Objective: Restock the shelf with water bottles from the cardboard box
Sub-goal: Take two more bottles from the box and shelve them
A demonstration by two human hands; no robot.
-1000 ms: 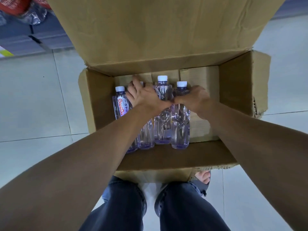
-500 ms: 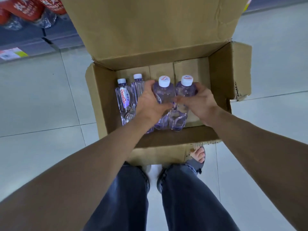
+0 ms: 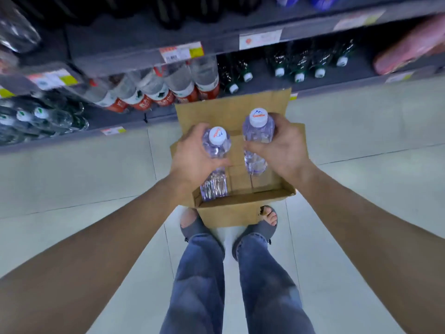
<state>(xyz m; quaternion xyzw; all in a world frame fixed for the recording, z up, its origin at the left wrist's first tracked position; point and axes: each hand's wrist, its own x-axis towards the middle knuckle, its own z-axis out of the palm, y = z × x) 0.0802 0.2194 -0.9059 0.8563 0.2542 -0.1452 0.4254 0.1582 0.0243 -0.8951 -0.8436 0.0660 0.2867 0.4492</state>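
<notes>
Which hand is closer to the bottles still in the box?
Left. The left hand is right above the bottles still in the box; the right hand is off to their side with its own bottle.

Single head-worn view, wide-angle, looking steeply down and forward from above: near both hands, over the cardboard box on the floor, toward the shelf.

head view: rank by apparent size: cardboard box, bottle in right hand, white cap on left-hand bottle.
1. cardboard box, largest by far.
2. bottle in the right hand, partly covered by fingers and nearer the camera than the box.
3. white cap on the left-hand bottle, smallest.
</notes>
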